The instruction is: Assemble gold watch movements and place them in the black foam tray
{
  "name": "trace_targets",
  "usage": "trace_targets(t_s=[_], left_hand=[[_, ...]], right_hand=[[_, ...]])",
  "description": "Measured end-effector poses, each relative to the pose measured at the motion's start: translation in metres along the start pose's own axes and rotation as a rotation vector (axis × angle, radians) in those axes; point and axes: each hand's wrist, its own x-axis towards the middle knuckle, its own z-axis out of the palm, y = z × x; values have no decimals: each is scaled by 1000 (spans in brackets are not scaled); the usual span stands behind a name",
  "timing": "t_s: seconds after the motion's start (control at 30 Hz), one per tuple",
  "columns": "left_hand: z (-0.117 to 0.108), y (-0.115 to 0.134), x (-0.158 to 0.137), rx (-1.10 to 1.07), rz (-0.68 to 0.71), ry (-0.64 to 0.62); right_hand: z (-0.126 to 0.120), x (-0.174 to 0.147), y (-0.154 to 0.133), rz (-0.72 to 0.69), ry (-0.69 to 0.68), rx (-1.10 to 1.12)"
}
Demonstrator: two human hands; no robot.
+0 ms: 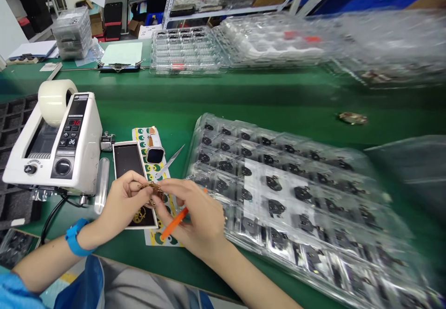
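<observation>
My left hand (125, 202), with a blue band at the wrist, pinches a small brown-gold part (155, 193) with fine metal detail. The fingertips of my right hand (200, 216) close on the part's other side. An orange stick-like tool (177, 220) is also held in my right hand, lying across the palm; its exact kind does not show. Below the part is a shallow dark tray with a white rim (117, 160), holding a gold gear-like piece (139, 215). Beside it, a smartwatch-like piece (155, 154) and a pointed silver blade-like piece (171, 161) lie on a green-and-yellow sticker sheet (141, 134).
At left stands a white tape dispenser (83, 137) with a tape roll (55, 102). Clear compartment trays (251, 183) of dark parts fill the right. More clear trays (188, 51) and a clipboard (121, 55) sit along the back ledge. A loose metallic part (352, 118) lies far right.
</observation>
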Motion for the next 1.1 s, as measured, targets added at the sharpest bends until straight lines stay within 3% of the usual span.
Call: trace_targets(t_s=[0.1, 0.2, 0.33, 0.57, 0.67, 0.8, 0.9, 1.0, 1.1], left_hand=[[-1, 7, 1, -42, -20, 38], [-1, 14, 0, -71, -38, 1], [-1, 19, -2, -19, -60, -75], [-1, 19, -3, 137, -44, -71], [1, 18, -3, 134, -46, -76], [0, 16, -2, 110, -9, -101], [-4, 14, -2, 211, 166, -47], [-10, 7, -1, 499, 512, 120], [-13, -4, -1, 804, 829, 187]], right_hand=[[-11, 4, 0, 194, -54, 258], [-19, 8, 3, 341, -116, 330], [-18, 9, 6, 255, -273, 360], [-14, 7, 1, 137, -340, 332], [-13, 7, -1, 204, -376, 338], [-13, 10, -2, 424, -429, 423], [-17, 13, -1, 555, -333, 427], [-19, 14, -3, 665, -244, 499], [-14, 13, -8, 776, -295, 693]])
